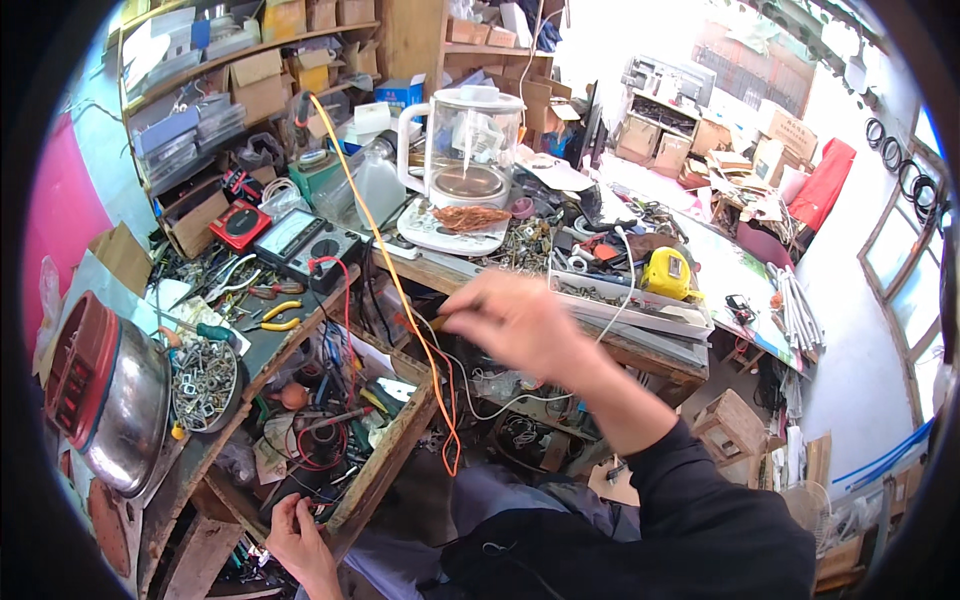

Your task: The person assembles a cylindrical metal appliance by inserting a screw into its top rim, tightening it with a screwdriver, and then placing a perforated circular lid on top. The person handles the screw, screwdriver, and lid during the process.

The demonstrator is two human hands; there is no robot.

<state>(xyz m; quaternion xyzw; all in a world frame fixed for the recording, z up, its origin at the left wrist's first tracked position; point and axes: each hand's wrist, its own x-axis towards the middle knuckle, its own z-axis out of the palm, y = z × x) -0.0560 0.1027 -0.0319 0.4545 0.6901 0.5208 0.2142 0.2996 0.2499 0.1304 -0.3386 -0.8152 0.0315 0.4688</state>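
Note:
My right hand [525, 325], blurred by motion, hovers before the bench edge with its fingers closed; a small orange-yellow bit shows at the fingertips, too smeared to name. Just left of it an orange wire [385, 250] hangs in a long loop. Over the front corner of an open wooden drawer [400, 455] is my left hand [300, 545], fingertips pinched together; what they hold is hidden. Inside the drawer lie tangled red and black leads and hand tools. A red test lead [345, 300] runs down into it from a black analog multimeter [305, 245].
A glass kettle [468, 150] stands behind a white base [425, 225] bearing a copper-coloured wire bundle [470, 217]. Yellow-handled pliers [282, 315], a bowl of screws [205, 385] and a steel pot [130, 420] sit left. A yellow tape measure [668, 273] lies right.

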